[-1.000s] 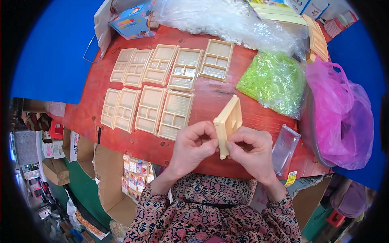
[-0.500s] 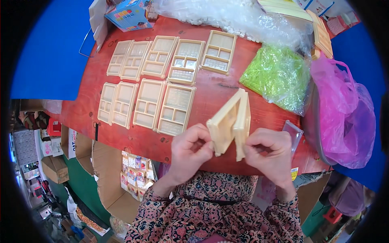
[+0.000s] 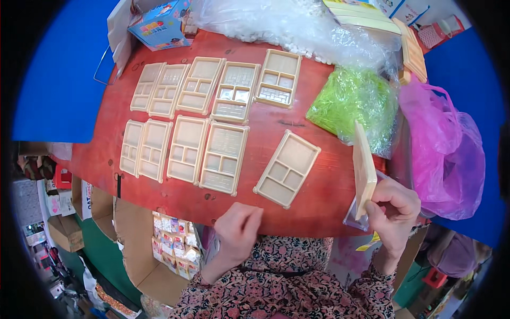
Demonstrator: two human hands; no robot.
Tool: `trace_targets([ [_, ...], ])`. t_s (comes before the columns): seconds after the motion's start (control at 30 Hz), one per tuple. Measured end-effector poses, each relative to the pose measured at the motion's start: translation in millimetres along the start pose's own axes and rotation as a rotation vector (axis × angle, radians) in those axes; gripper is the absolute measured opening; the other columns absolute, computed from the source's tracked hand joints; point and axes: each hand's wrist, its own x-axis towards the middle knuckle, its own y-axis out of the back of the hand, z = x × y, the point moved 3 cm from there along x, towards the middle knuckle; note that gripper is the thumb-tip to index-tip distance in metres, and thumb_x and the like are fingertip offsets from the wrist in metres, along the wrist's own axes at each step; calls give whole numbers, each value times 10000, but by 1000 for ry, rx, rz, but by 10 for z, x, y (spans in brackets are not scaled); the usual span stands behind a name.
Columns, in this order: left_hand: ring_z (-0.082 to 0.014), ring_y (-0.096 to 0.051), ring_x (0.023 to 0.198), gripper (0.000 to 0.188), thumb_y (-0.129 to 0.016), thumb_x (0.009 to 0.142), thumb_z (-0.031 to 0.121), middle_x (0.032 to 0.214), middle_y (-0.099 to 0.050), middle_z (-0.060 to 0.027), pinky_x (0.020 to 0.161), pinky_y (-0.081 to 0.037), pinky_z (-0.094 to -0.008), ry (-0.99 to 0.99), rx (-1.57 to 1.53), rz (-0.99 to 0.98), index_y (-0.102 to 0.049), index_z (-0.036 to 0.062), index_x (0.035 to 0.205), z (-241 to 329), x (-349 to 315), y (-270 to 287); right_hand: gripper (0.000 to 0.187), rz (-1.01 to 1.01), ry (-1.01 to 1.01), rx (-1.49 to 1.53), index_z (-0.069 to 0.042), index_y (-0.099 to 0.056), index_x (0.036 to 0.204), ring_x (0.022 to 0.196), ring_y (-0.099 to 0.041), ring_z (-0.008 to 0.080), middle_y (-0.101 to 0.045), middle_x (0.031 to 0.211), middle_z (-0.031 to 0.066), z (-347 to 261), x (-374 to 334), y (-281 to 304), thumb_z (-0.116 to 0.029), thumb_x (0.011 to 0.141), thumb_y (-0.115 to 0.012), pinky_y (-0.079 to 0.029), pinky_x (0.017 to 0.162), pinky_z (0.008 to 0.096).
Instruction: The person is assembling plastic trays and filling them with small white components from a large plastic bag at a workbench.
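Observation:
A cream plastic tray (image 3: 364, 170), seen nearly edge-on, stands upright in my right hand (image 3: 394, 210), pinched at its lower end between thumb and fingers. Its compartments do not show from this side. My left hand (image 3: 239, 229) is at the table's front edge, fingers curled together with nothing visible in them. Just beyond it, a cream compartment tray (image 3: 287, 168) lies tilted on the red table (image 3: 255, 204). Further left, two rows of similar compartment trays (image 3: 224, 159) lie face up.
Beneath the held tray is a clear plastic box (image 3: 355, 215). A bag of green shreds (image 3: 353, 103), a pink plastic bag (image 3: 446, 154) and a large clear bag of white pieces (image 3: 276, 24) line the right and back. A blue box (image 3: 159, 25) stands back left.
The two cream pieces held together have come apart. One tray now lies on the table, out of my left hand; my right hand has moved right with the other.

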Motion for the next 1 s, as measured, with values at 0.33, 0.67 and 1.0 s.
trace_targets([
  [0.33,-413,-200,1337,670,-681,740,208,1418,-271,-229,1053,-217,-542,-636,715,-254,-390,10,1311,183,343,-684,84,173,355,-467,4,-565,658,517,-492,130,-552,623,51,-666,84,651,26,621,-637,-362,471,250],
  [0.67,-457,-159,1328,685,-669,772,201,1403,-202,-312,1066,-207,-520,-531,651,-208,-342,-119,1283,496,517,-345,116,106,470,-1224,30,-517,711,645,-534,341,-543,725,161,194,1411,1642,-64,746,-576,-427,574,387],
  [1.0,-456,-309,1255,618,-687,753,202,1323,-336,-305,1020,-293,-507,-862,761,-166,-398,-88,1217,894,1524,-650,145,-67,359,-1239,11,-479,650,668,-550,352,-535,674,174,784,1987,1695,-89,737,-538,-436,590,421],
])
